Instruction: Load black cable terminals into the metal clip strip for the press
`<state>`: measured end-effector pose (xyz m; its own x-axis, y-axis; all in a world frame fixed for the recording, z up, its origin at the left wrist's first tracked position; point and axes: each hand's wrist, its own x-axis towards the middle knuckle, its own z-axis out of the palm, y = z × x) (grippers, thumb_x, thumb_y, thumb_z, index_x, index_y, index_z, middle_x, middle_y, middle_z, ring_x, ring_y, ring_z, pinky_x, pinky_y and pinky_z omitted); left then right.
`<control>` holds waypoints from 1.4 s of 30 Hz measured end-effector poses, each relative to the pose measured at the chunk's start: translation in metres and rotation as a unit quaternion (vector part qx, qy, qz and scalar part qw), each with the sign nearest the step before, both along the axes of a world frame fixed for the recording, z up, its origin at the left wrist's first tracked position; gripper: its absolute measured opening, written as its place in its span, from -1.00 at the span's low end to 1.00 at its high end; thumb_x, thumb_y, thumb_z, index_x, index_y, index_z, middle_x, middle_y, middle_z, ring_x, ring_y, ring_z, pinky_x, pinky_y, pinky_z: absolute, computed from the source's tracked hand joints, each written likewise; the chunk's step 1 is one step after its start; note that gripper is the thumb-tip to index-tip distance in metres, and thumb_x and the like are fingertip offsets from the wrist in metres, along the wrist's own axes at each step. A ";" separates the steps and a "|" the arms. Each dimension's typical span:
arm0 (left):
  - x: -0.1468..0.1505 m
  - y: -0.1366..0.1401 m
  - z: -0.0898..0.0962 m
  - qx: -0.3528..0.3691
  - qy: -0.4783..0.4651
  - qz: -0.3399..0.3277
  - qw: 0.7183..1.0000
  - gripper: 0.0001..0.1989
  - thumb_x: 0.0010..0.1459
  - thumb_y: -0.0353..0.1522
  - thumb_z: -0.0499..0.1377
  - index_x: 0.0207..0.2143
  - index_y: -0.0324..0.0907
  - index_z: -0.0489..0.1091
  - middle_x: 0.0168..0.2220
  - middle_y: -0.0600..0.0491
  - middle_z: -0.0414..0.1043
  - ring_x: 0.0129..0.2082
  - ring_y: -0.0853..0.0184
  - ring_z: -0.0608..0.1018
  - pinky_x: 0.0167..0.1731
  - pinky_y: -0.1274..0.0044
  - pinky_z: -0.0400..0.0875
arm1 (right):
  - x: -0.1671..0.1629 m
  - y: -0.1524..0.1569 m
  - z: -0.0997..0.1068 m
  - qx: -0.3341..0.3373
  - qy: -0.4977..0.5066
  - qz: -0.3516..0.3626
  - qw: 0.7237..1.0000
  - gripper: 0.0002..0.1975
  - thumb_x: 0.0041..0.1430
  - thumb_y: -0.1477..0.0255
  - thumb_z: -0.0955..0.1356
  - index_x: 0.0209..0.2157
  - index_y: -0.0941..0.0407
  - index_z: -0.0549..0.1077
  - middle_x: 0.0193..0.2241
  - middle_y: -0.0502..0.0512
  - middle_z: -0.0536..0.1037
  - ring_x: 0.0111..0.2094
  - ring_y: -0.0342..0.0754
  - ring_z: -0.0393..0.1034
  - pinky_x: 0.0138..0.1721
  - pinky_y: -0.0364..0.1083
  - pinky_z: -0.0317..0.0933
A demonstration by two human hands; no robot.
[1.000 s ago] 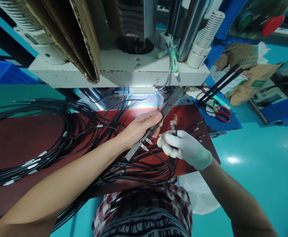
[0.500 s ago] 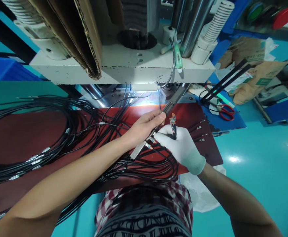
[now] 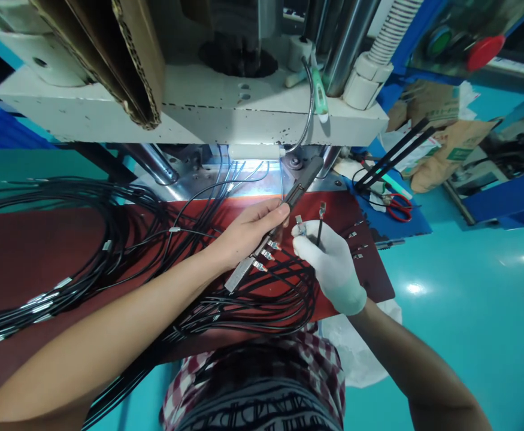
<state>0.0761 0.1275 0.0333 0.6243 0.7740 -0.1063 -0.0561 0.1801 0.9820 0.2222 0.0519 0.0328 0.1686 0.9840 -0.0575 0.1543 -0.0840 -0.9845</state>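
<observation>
My bare left hand (image 3: 259, 230) is wrapped round a long metal bar (image 3: 304, 182) that slants over the red mat. Several cable ends with small metal connectors (image 3: 267, 255) sit side by side along the lower half of the bar. To the right, my right hand (image 3: 329, 260) in a white glove pinches black cables with connector ends. One silvery connector (image 3: 300, 225) shows at the thumb and fingertips, and another connector (image 3: 322, 209) sticks up behind the fingers. Black cables (image 3: 262, 308) loop over the mat below both hands.
A white press frame (image 3: 262, 123) spans the back, with a lit lamp (image 3: 255, 153) under it. Cardboard (image 3: 140, 72) leans at left. Coiled cables (image 3: 109, 239) cover the left of the red mat (image 3: 64, 239). Red-handled scissors (image 3: 399, 207) lie at right.
My right hand has moved slightly off the bar, and a connector now shows at its fingertips. One more connector is visible along the bar. The whole view has shifted a little.
</observation>
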 end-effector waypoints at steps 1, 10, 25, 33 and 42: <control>-0.001 0.000 0.000 -0.015 -0.007 -0.004 1.000 -0.67 0.22 -0.11 0.07 -0.43 -0.19 0.23 -0.61 0.17 0.25 -0.65 0.49 0.28 -0.65 0.65 0.13 | 0.002 0.000 0.001 -0.010 -0.002 0.000 1.000 -0.87 0.07 0.40 0.39 -0.30 0.11 0.48 -0.48 -0.07 0.46 -0.44 -0.17 0.31 -0.33 -0.16 0.22; -0.003 0.002 0.000 -0.039 -0.022 -0.003 0.999 -0.62 0.16 -0.07 0.14 -0.45 -0.20 0.23 -0.59 0.17 0.24 -0.65 0.52 0.30 -0.68 0.69 0.17 | -0.002 -0.008 0.000 0.057 0.050 0.006 0.997 -0.76 0.35 0.32 0.13 -0.02 0.07 0.23 -0.53 -0.12 0.44 -0.67 -0.25 0.14 -0.55 -0.18 0.14; -0.005 0.003 0.002 -0.065 -0.016 0.015 0.998 -0.59 0.07 -0.05 0.22 -0.47 -0.19 0.22 -0.62 0.17 0.22 -0.68 0.51 0.29 -0.71 0.66 0.09 | 0.004 -0.002 0.003 -0.009 -0.041 -0.013 0.999 -0.81 -0.02 0.35 0.46 -0.30 0.07 0.57 -0.44 -0.03 0.58 -0.44 -0.10 0.45 -0.36 -0.11 0.34; -0.004 0.000 0.002 -0.099 -0.011 0.004 0.995 -0.59 0.04 -0.03 0.24 -0.40 -0.17 0.24 -0.57 0.19 0.25 -0.66 0.50 0.32 -0.71 0.66 0.19 | 0.002 0.003 0.015 -0.010 -0.082 0.016 0.996 -0.84 0.06 0.29 0.42 -0.36 0.07 0.58 -0.59 -0.07 0.52 -0.58 -0.15 0.38 -0.48 -0.16 0.27; -0.003 -0.001 0.003 -0.068 -0.024 -0.005 0.997 -0.66 0.14 -0.10 0.16 -0.43 -0.18 0.23 -0.57 0.19 0.18 -0.67 0.52 0.26 -0.69 0.65 0.10 | -0.002 0.011 0.018 -0.021 -0.103 0.058 0.993 -0.82 0.06 0.32 0.39 -0.50 0.14 0.50 -0.58 -0.05 0.48 -0.50 -0.14 0.34 -0.44 -0.16 0.17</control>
<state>0.0731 0.1269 0.0365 0.6384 0.7485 -0.1794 -0.0998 0.3116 0.9450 0.2198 0.0629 0.0511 0.0671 0.9949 -0.0754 0.3621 -0.0947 -0.9273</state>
